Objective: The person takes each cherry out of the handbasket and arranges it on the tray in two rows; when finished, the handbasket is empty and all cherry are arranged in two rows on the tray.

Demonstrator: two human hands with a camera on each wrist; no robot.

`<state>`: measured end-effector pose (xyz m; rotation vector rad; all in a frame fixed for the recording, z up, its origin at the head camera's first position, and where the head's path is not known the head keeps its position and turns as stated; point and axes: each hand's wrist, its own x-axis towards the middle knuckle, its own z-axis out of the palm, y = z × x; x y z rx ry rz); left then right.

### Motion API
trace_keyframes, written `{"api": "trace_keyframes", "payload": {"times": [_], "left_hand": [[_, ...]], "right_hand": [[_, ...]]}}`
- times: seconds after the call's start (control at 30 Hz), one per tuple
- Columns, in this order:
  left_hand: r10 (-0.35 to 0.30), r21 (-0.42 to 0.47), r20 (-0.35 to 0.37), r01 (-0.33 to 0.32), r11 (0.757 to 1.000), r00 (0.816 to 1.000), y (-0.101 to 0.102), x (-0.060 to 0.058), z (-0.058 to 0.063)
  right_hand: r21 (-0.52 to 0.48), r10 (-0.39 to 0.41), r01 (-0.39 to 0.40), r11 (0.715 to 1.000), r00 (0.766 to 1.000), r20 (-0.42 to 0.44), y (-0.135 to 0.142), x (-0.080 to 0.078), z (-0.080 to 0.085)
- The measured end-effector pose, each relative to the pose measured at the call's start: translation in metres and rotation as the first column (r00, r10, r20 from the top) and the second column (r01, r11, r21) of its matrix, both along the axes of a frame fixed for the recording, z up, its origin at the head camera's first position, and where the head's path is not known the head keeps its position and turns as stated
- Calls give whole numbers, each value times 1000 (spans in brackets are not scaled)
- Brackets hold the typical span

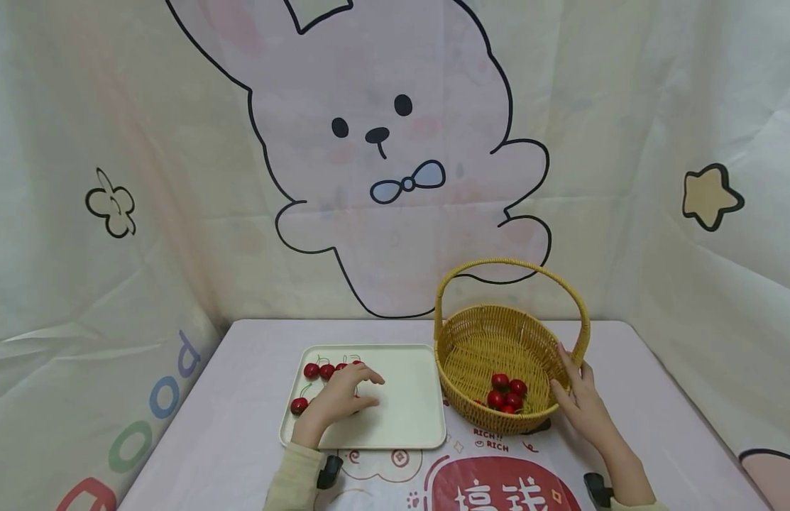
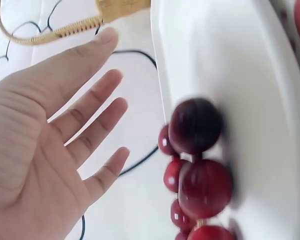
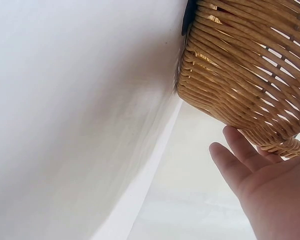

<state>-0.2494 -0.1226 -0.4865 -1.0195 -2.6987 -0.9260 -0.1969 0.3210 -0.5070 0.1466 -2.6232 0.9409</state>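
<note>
My left hand (image 1: 336,397) hovers over the cream tray (image 1: 407,397), fingers spread and nothing between them. In the left wrist view the hand (image 2: 55,130) is beside large red cherries (image 2: 205,187), without touching them. More cherries (image 1: 311,371) with thin stems line the left part of the tray, some hidden behind the hand. On the right, my right hand (image 1: 583,404) holds the rim of a yellow woven basket (image 1: 458,341) near the handle's base. Several cherries (image 1: 500,399) lie inside the basket. From the right wrist, fingers (image 3: 230,162) show against its outer weave.
The basket's tall arched handle (image 1: 512,262) rises above the table. A printed cloth (image 1: 624,454) with red lettering covers the tabletop. Fabric walls with a cartoon animal (image 1: 382,234) enclose the back and sides. The basket stands close against the tray's right edge.
</note>
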Motion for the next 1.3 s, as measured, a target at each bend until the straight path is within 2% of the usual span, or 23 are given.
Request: {"api": "trace_keyframes", "payload": {"times": [0.17, 0.27, 0.6, 0.83, 1.0, 1.3], "left_hand": [[-38, -8, -51, 37, 999, 998, 24, -1, 2], [-63, -17, -77, 62, 998, 995, 39, 1, 8], [-163, 27, -42, 164, 986, 986, 90, 1, 21], [-218, 29, -74, 220, 975, 973, 125, 1, 29], [-251, 25, -45, 252, 967, 967, 147, -3, 27], [-235, 33, 57, 234, 972, 970, 179, -10, 14]], "right_hand": [[1, -2, 2, 1000, 1000, 1, 1, -1, 0], [1, 0, 0, 1000, 1000, 2, 0, -1, 0], [4, 2, -2, 1000, 1000, 4, 0, -1, -1], [-2, 4, -4, 1000, 1000, -2, 1, -1, -1], [-5, 5, -5, 1000, 1000, 6, 2, -1, -1], [-4, 5, -5, 1000, 1000, 22, 0, -1, 1]]}}
